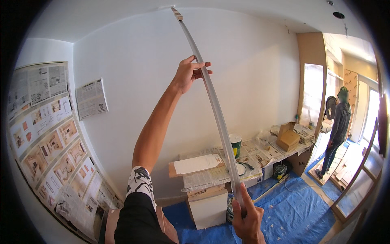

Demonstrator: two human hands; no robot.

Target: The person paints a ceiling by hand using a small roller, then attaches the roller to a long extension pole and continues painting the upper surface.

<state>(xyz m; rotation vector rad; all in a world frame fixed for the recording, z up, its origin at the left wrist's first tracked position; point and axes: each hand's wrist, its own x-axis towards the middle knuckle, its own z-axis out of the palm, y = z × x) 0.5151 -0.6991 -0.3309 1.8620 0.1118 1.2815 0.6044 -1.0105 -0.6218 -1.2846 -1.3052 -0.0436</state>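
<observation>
A long pale grey pole [217, 107] runs up from the lower middle to the ceiling. My left hand [191, 74], arm raised, grips it partway up, with the thumb and fingers around the shaft. Lower down, my right hand [248, 219] is closed on the same pole near its bottom end. At the pole's far end is a small wooden piece [177, 15], close to a pale patch on the white ceiling [142, 12]. Whether the tip touches the ceiling I cannot tell.
Newspaper covers a long bench [260, 158] bearing a green paint can [235, 144] and a cardboard box [288, 139]. Blue sheeting [292, 203] lies on the floor. Printed sheets [53, 142] cover the left side. A person [339, 126] stands by the doorway at right.
</observation>
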